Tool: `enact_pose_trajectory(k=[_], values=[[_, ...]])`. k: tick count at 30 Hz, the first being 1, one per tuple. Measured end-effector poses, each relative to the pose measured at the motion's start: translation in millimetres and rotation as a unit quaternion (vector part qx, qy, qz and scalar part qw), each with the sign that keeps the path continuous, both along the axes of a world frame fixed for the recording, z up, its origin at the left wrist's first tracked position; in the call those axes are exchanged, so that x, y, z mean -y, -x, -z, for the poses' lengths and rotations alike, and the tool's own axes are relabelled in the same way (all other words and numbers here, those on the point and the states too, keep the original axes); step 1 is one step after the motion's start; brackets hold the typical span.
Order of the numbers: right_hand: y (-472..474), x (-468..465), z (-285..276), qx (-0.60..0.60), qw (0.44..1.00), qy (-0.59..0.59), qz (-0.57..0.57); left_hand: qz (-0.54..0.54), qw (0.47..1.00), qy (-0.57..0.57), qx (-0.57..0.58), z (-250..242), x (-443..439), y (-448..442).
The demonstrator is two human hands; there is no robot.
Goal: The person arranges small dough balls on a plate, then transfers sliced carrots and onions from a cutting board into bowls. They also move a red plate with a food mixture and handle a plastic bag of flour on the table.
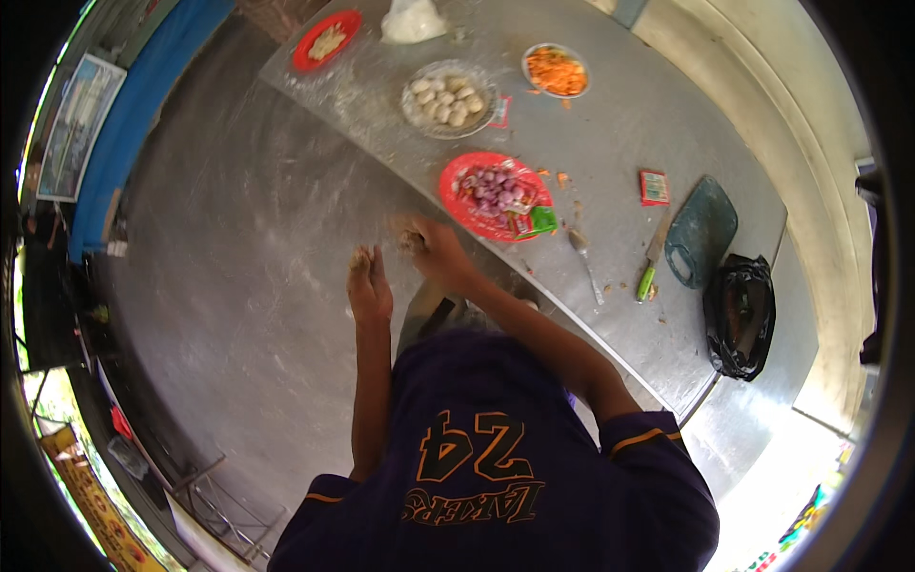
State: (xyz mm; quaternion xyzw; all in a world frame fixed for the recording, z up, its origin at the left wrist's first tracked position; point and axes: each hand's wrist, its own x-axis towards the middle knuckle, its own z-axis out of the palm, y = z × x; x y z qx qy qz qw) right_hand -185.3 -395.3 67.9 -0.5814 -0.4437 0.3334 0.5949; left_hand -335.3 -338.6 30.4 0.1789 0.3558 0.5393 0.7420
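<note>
Both my hands are over the floor, beside the metal table's long edge. My left hand (369, 289) points away from me, with thumb and fingers slightly apart and pale floury residue on the fingertips. To its right is my blurred right hand (439, 250), its fingers bent and coated with similar pale matter; whether it grips anything is unclear. Closest to the right hand is a red plate (452, 204) of peeled shallots (493, 189), with a green and red sachet (535, 222) on it. Behind that, a patterned plate (442, 132) carries several pale dough balls (447, 100).
On the metal table (600, 150) stand a bowl of shredded carrot (557, 71), a plastic bag of white powder (413, 23) and a red plate (300, 58). A spoon (587, 264), green-handled knife (647, 279), red sachet (654, 187), cutting board (704, 229) and black plastic bag (740, 322) lie rightward.
</note>
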Motion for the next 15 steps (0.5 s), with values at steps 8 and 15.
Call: enact_pose_trajectory(k=[8,15], values=[[60,-96,9,0.207,0.968,-0.138,-0.002,0.015,0.999,-0.038,0.010,16,-70,47],[74,-114,2,0.072,0.993,0.073,-0.066,-0.065,0.993,0.072,0.061,25,-107,103]])
